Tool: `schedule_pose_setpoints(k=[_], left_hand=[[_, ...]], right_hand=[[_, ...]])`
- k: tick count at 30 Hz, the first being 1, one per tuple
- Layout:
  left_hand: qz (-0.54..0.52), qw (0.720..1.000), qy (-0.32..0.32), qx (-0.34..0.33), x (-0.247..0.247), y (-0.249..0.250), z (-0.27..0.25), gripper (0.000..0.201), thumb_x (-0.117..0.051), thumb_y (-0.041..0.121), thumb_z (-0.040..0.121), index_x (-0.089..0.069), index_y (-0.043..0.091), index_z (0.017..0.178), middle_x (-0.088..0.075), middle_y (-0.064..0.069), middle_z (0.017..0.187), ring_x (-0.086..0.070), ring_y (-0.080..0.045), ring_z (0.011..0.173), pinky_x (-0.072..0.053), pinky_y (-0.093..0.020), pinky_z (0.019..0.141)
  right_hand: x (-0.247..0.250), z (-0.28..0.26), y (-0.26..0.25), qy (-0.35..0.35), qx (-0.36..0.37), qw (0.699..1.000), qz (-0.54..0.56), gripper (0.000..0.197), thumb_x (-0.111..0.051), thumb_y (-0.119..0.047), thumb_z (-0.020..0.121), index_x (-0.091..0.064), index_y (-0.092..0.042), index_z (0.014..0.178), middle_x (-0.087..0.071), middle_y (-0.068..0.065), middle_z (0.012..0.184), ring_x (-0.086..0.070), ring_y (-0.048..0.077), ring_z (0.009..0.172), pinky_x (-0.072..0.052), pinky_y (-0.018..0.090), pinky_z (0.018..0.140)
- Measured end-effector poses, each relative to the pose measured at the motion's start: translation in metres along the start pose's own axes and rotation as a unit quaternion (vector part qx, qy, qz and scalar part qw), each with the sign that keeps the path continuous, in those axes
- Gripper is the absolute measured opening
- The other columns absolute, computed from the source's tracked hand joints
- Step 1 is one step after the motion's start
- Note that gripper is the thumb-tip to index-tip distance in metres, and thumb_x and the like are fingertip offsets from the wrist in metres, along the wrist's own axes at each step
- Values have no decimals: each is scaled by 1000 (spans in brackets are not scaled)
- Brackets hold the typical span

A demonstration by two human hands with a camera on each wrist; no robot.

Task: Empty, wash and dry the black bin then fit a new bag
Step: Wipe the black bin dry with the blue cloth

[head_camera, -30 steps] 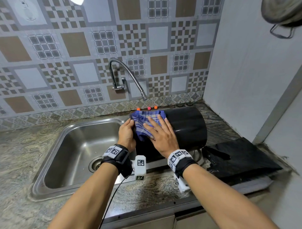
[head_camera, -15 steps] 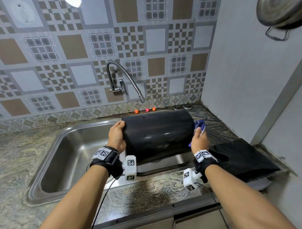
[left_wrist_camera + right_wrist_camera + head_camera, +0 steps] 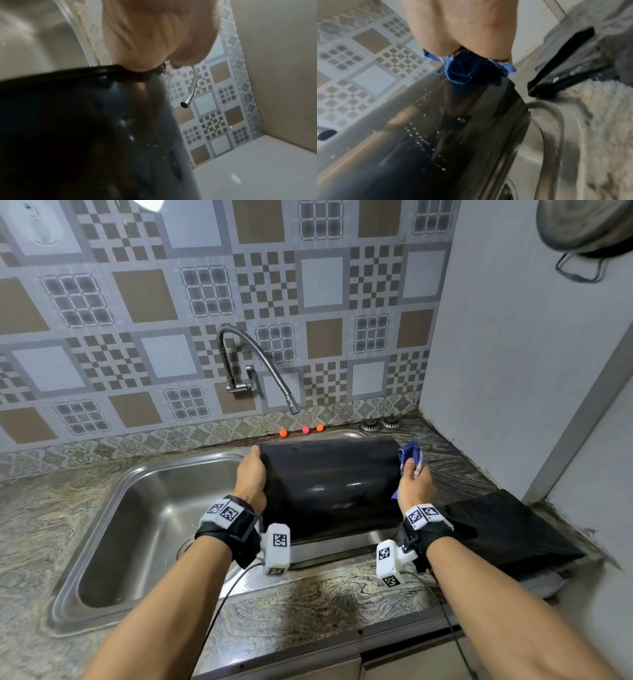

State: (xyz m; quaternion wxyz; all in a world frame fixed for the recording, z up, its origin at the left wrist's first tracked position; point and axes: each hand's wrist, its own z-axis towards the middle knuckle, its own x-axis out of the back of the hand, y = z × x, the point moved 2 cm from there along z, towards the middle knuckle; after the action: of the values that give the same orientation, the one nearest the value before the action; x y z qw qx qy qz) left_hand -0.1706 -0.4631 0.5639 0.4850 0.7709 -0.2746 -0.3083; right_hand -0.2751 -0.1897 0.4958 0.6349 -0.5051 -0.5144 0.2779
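Drying step in hand. Black bin [image 3: 329, 487] lies on its side across the sink's [image 3: 137, 508] right end, long axis left-right. Our left hand [image 3: 251, 474] grips its left end; our right hand [image 3: 412, 481] presses a bunched blue cloth [image 3: 409, 451] on the right end. Next, we judge: rotate and wipe remaining droplets, then fit the black bag [image 3: 507, 529] from the desk [image 3: 308, 607].

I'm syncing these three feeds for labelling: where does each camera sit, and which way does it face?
Head: worn on the head, looking forward and down at the sink and black bin; both forearms, left hand and right hand show.
Left wrist: along the left hand at the bin's rim, towards the faucet; only the hand shows.
Right wrist: along the right hand, which holds a blue cloth against the bin's other end; only the hand shows.
Shared: all three see the bin; head and left wrist share the faucet.
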Motion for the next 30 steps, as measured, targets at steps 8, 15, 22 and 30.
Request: schedule_pose_setpoints(k=[8,15,22,30], left_hand=[[25,995,-101,14,4,-11,-12,29,-39,39,104,-61,22,111,-71,-5,100,-67,-21,89,-58,-34,69],[-4,997,-45,-66,6,-15,-10,25,-46,22,102,-65,13,88,-70,-3,76,-64,-16,72,-53,-31,71],[-67,996,-47,-37,-9,-6,-15,23,-46,22,100,-66,11,97,-73,-9,80,-70,-20,65,-58,-30,59],[-80,995,-59,-16,-7,-6,-22,34,-47,26,100,-65,1,115,-73,-18,101,-71,-29,81,-59,-37,71]], right_hand=[[7,12,-3,39,45,998,-37,43,-38,-45,100,-56,-8,114,-65,22,112,-61,41,101,-46,44,86],[-2,-6,-17,135,190,972,-33,38,-43,-35,99,-59,-12,125,-65,14,119,-60,35,109,-47,40,89],[-52,-91,-47,26,588,799,-120,48,-46,-23,91,-52,-20,139,-50,2,146,-41,31,138,-30,53,112],[-71,-111,-26,-35,613,740,-275,50,-41,-42,98,-37,-35,147,-28,-5,158,-19,31,148,-22,55,116]])
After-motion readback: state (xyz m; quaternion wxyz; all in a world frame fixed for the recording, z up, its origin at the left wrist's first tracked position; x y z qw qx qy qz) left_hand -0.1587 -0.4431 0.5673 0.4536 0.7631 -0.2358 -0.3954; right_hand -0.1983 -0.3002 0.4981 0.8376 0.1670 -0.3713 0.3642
